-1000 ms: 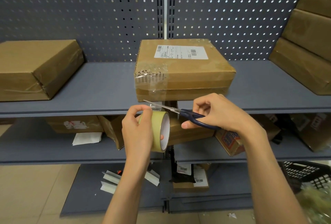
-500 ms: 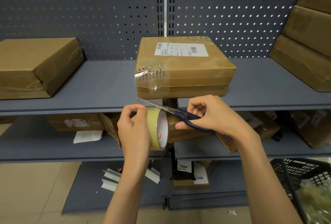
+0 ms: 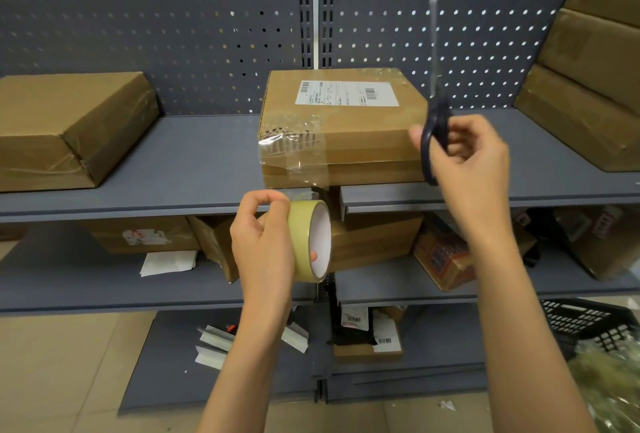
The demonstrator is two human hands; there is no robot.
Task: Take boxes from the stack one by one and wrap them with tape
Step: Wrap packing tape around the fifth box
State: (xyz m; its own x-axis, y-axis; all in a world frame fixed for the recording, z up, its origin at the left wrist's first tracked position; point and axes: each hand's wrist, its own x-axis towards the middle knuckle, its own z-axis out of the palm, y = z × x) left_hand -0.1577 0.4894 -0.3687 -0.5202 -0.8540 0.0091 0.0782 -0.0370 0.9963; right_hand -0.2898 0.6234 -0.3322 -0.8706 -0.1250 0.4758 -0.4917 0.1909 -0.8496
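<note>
A cardboard box with a white label lies on the upper shelf, its front left corner covered with clear tape whose loose end hangs over the shelf edge. Just below that corner my left hand grips a yellowish tape roll, thumb and fingers pinching at its top. To the right of the box my right hand holds dark-handled scissors with the blades pointing straight up, blurred. A stack of boxes leans at the far right.
Another taped box sits at the left of the upper shelf. The lower shelves hold more cartons, paper slips and small parcels. A black plastic basket stands on the floor at the lower right. A perforated panel backs the shelves.
My right hand has lifted the scissors away from the tape roll, up and to the right, turning the blades upright. The tape between roll and box is now severed.
</note>
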